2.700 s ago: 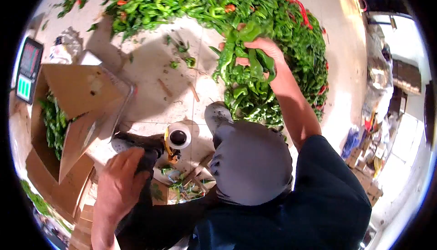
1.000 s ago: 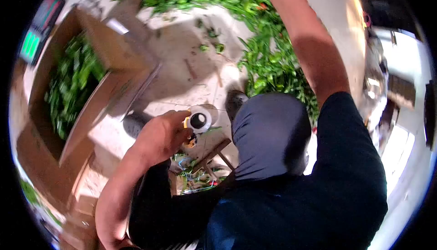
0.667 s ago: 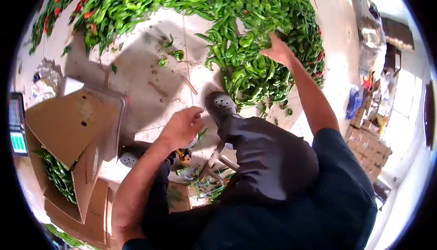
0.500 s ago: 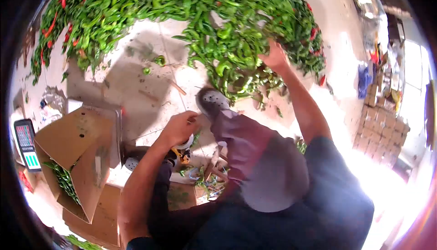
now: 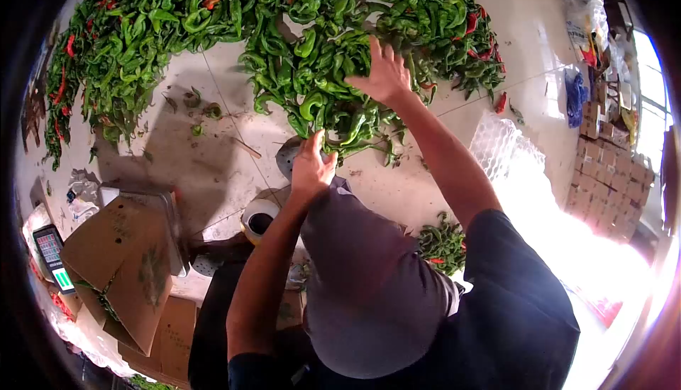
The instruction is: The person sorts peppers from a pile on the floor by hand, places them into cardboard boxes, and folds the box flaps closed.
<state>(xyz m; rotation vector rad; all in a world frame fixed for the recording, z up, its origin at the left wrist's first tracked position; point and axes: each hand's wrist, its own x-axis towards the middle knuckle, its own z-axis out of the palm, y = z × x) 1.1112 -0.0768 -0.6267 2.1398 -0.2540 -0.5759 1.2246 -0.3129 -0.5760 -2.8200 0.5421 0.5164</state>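
Observation:
A large heap of green peppers [image 5: 312,49], with a few red ones among them, covers the floor ahead of me. My right hand [image 5: 385,78] reaches over the near part of the heap, its fingers and thumb spread wide and nothing held. At the front edge of the peppers is my left hand [image 5: 313,166], fingers raised and thumb apart, with nothing visible in it. I cannot tell whether either palm touches the peppers. Between my arms rises a knee in a grey trouser leg [image 5: 376,305], and a dark shoe [image 5: 286,157] shows partly behind my left hand.
At left stands an open cardboard box [image 5: 131,269] beside a scale display [image 5: 53,251]. A white container [image 5: 257,221] with a dark opening sits near my left forearm. A smaller pepper pile [image 5: 443,244] lies by my right arm. Stacked cartons [image 5: 606,184] stand far right.
My left hand has moved forward to the edge of the peppers, its fingers now extended. My right hand has shifted left over the heap and spread its fingers. The view has tilted and shifted.

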